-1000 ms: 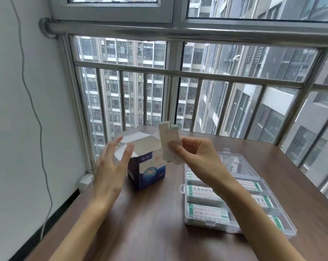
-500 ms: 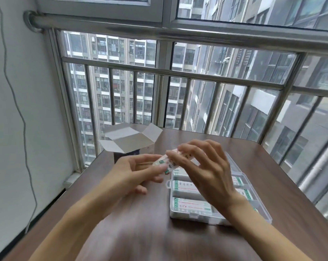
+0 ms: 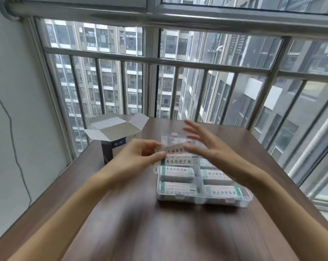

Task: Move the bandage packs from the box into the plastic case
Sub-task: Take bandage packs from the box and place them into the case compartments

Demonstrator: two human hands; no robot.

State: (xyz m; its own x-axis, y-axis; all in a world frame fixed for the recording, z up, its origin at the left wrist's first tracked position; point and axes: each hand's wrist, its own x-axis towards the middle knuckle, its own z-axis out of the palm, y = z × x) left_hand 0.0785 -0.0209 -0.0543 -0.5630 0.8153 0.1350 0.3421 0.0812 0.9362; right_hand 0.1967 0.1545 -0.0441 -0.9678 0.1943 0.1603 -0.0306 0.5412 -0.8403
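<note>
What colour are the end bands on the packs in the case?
Green, on white bandage packs, seen in the head view.

One head-worn wide-angle view looked forward and down, close over a table (image 3: 140, 232) filling the lower frame. Both forearms entered from the bottom edge. A window (image 3: 178, 87) with railing bars spanned the upper half, a wall (image 3: 12, 110) at left.
</note>
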